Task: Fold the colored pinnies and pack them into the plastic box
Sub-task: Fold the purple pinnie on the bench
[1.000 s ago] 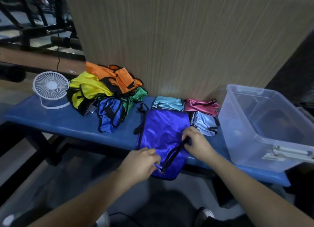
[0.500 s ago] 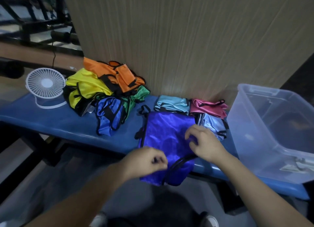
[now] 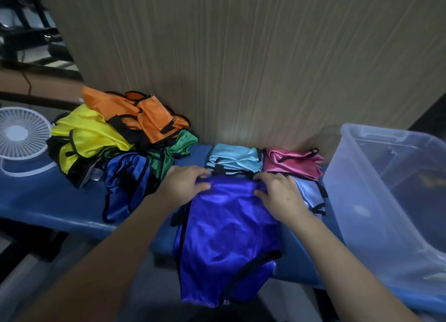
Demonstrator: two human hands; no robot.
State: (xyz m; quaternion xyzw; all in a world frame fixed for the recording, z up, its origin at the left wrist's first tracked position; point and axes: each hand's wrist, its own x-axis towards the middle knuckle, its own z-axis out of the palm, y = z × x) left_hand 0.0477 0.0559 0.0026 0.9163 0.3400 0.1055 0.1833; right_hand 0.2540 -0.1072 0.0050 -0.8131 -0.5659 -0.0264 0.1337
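The purple pinny (image 3: 226,237) lies flat on the blue counter (image 3: 48,201), and its lower part hangs over the near edge of the counter. The left hand (image 3: 184,185) holds the far left corner of this pinny, with the fingers curled on the cloth. The right hand (image 3: 277,196) holds the far right corner in the same way, fingers bent over the edge. Just behind the purple pinny there are folded pinnies near the wall: a light blue pinny (image 3: 234,158) and, beside it to the right, a pink pinny (image 3: 293,162). A pale blue pinny (image 3: 311,196) lies just beside the right hand. To the left there is a loose pile: an orange pinny (image 3: 144,115), a yellow pinny (image 3: 89,133), a green pinny (image 3: 173,152) and a blue pinny (image 3: 125,189). The clear plastic box (image 3: 362,201) stands on the right end of the counter. A white fan (image 3: 21,133) stands at the left end.
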